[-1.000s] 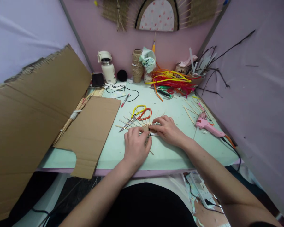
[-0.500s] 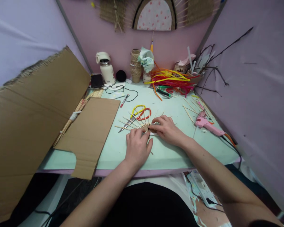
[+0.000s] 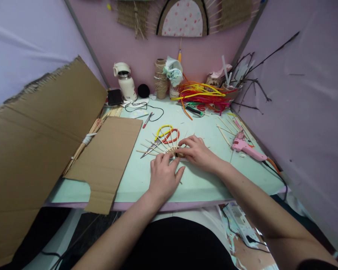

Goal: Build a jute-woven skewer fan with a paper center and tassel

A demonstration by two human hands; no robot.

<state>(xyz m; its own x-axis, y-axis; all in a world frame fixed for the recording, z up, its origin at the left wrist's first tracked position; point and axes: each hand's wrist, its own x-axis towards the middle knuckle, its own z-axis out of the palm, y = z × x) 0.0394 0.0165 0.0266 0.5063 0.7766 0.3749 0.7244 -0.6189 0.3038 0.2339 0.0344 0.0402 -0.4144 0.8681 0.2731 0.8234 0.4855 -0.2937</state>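
A small fan of thin wooden sticks [image 3: 158, 144] lies on the table, its sticks spreading out from a small cardboard centre. A dark strip shows at this centre between my fingers. My left hand [image 3: 163, 173] rests its fingertips on the near left edge of the fan, with the thumb spread apart. From the right, my right hand [image 3: 198, 153] grips the centre with bent fingers, covering the fan's right part. Scissors [image 3: 165, 135] with yellow and red handles lie partly under the sticks on the left.
Cardboard sheets [image 3: 109, 150] take up the left side. A pink glue gun [image 3: 246, 146] with its cord and loose sticks lies at the right. Along the back stand a white bottle [image 3: 127, 84], a twine spool [image 3: 160, 80] and bright pipe cleaners [image 3: 204, 93].
The thumb of my left hand has moved slightly outward from its fingers. My right fingers have shifted a little at the fan's centre. The fan stays in place.
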